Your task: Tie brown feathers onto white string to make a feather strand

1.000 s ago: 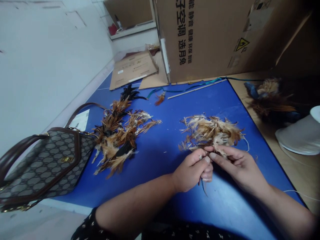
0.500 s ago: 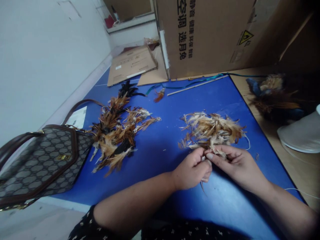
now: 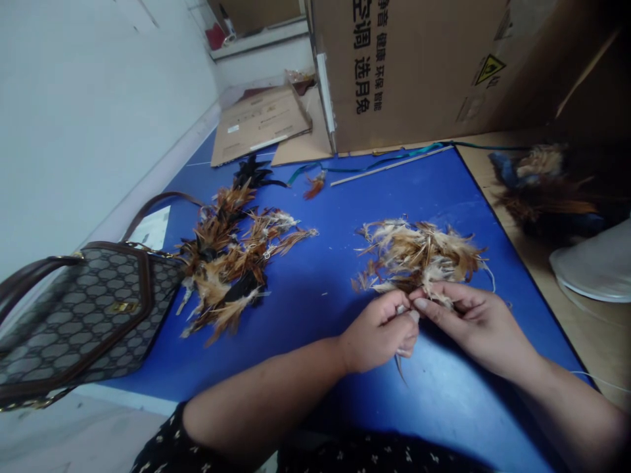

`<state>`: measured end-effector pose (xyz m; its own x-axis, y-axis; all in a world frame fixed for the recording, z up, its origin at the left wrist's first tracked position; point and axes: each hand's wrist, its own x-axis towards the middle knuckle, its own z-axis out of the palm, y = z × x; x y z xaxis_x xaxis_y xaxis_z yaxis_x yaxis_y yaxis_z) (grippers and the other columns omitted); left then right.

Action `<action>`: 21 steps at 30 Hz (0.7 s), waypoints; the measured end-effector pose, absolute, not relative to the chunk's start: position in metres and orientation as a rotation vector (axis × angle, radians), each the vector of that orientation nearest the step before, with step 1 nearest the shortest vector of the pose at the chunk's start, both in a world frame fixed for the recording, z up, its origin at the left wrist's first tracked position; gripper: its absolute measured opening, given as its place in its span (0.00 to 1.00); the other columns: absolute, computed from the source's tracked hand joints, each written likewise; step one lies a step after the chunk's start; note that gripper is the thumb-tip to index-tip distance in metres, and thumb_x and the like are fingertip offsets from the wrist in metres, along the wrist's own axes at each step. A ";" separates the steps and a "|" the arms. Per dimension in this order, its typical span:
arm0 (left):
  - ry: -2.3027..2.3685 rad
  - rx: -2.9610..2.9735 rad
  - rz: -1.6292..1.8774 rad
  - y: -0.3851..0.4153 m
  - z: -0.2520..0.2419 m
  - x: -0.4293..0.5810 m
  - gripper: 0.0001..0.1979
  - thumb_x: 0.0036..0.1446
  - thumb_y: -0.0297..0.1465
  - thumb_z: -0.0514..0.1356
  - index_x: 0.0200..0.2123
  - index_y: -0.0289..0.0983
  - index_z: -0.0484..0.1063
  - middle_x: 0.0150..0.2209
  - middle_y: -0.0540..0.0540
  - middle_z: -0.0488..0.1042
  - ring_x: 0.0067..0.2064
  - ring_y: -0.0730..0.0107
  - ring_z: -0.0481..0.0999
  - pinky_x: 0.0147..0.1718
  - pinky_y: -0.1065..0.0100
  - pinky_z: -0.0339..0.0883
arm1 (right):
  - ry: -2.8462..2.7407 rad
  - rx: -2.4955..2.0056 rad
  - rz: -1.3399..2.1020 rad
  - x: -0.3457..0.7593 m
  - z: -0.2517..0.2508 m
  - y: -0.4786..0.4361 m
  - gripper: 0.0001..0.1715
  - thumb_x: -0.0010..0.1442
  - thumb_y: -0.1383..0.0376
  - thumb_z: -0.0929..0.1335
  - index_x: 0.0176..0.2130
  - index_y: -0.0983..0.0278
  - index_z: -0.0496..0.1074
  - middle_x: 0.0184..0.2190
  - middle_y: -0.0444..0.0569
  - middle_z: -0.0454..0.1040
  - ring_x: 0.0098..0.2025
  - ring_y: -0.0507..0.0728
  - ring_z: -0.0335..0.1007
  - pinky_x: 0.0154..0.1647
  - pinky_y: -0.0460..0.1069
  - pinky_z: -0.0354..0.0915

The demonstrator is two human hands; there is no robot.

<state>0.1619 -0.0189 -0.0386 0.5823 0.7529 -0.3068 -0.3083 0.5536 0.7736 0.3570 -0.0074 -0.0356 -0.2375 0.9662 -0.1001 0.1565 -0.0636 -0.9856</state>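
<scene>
At the near edge of a pile of tan and brown feathers (image 3: 419, 249), my two hands meet almost fingertip to fingertip. My left hand (image 3: 387, 332) is curled closed around a feather (image 3: 401, 369), whose thin dark end sticks out below the fingers; something whitish shows at its thumb. Thumb and forefinger of my right hand (image 3: 473, 322) pinch a pale feather (image 3: 438, 295) at the pile's edge. What lies right between the fingertips is too small to make out. A second group of brown, black and tan feathers (image 3: 221, 256) lies to the left on the blue tabletop (image 3: 305, 328).
A patterned handbag (image 3: 98, 309) stands at the left. Behind are a large cardboard box (image 3: 419, 79), flattened cardboard (image 3: 261, 125), a thin stick (image 3: 389, 167) and a green ribbon (image 3: 345, 172). More feathers (image 3: 547, 184) and a white object (image 3: 596, 263) are on the right.
My right hand has shifted slightly right, opening a small gap between the fingertips. More of the whitish bit in my left hand shows. The feather piles look the same.
</scene>
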 end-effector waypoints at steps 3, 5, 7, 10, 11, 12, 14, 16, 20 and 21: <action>0.635 0.715 0.716 -0.018 -0.043 0.161 0.17 0.63 0.39 0.67 0.38 0.41 0.59 0.24 0.59 0.58 0.24 0.80 0.55 0.27 0.70 0.52 | -1.466 -1.231 1.439 0.357 -0.031 -0.007 0.21 0.62 0.46 0.80 0.41 0.59 0.86 0.35 0.48 0.86 0.37 0.58 0.81 0.41 0.49 0.77; 0.611 0.718 0.714 -0.017 -0.044 0.160 0.14 0.64 0.36 0.65 0.39 0.40 0.60 0.27 0.57 0.62 0.24 0.80 0.57 0.27 0.70 0.54 | -1.459 -1.204 1.495 0.355 -0.026 -0.008 0.20 0.63 0.47 0.80 0.38 0.60 0.85 0.33 0.47 0.86 0.36 0.57 0.81 0.41 0.47 0.77; 0.613 0.736 0.683 -0.017 -0.043 0.159 0.12 0.63 0.33 0.63 0.41 0.40 0.60 0.29 0.56 0.64 0.24 0.81 0.57 0.27 0.70 0.55 | -1.449 -1.175 1.552 0.353 -0.020 -0.008 0.20 0.64 0.47 0.80 0.35 0.60 0.83 0.31 0.47 0.85 0.34 0.56 0.82 0.40 0.47 0.77; 0.657 0.793 0.645 -0.018 -0.041 0.158 0.11 0.63 0.29 0.60 0.45 0.41 0.59 0.29 0.57 0.63 0.23 0.81 0.57 0.27 0.70 0.56 | -1.423 -1.154 1.603 0.347 -0.013 -0.010 0.20 0.64 0.48 0.80 0.32 0.60 0.83 0.29 0.47 0.85 0.32 0.56 0.82 0.39 0.47 0.78; 0.684 0.815 0.644 -0.018 -0.042 0.158 0.12 0.63 0.29 0.59 0.47 0.41 0.59 0.29 0.58 0.63 0.23 0.80 0.58 0.26 0.71 0.57 | -1.409 -1.156 1.605 0.346 -0.012 -0.011 0.20 0.63 0.48 0.80 0.31 0.60 0.83 0.29 0.47 0.85 0.31 0.56 0.83 0.39 0.47 0.78; 0.714 0.839 0.646 -0.019 -0.043 0.159 0.13 0.63 0.28 0.59 0.49 0.42 0.59 0.29 0.58 0.62 0.23 0.80 0.58 0.26 0.71 0.57 | -1.395 -1.163 1.603 0.345 -0.011 -0.011 0.20 0.62 0.47 0.81 0.32 0.60 0.84 0.29 0.47 0.85 0.31 0.57 0.82 0.38 0.47 0.79; 0.781 0.913 0.655 -0.021 -0.046 0.158 0.17 0.63 0.28 0.58 0.53 0.42 0.59 0.28 0.59 0.62 0.23 0.78 0.59 0.25 0.72 0.58 | -1.373 -1.186 1.594 0.343 -0.013 -0.013 0.19 0.61 0.47 0.81 0.33 0.59 0.85 0.29 0.48 0.85 0.30 0.57 0.82 0.37 0.48 0.79; 0.843 1.034 0.671 -0.023 -0.050 0.158 0.19 0.64 0.27 0.58 0.57 0.41 0.60 0.27 0.58 0.64 0.24 0.76 0.62 0.26 0.71 0.60 | -1.371 -1.211 1.575 0.343 -0.018 -0.015 0.18 0.60 0.48 0.82 0.35 0.59 0.86 0.30 0.47 0.85 0.30 0.57 0.82 0.36 0.48 0.79; 0.926 1.293 0.788 -0.025 -0.051 0.157 0.23 0.62 0.25 0.60 0.60 0.38 0.65 0.30 0.52 0.71 0.28 0.72 0.70 0.31 0.68 0.67 | -1.422 -1.263 1.466 0.345 -0.026 -0.015 0.17 0.60 0.48 0.82 0.35 0.58 0.86 0.30 0.46 0.84 0.31 0.56 0.79 0.35 0.47 0.77; 0.935 1.340 0.821 -0.026 -0.051 0.156 0.24 0.62 0.25 0.61 0.61 0.38 0.66 0.31 0.50 0.73 0.29 0.70 0.72 0.32 0.67 0.69 | -1.443 -1.268 1.442 0.346 -0.027 -0.015 0.18 0.61 0.47 0.81 0.34 0.59 0.86 0.29 0.46 0.84 0.31 0.55 0.79 0.35 0.46 0.76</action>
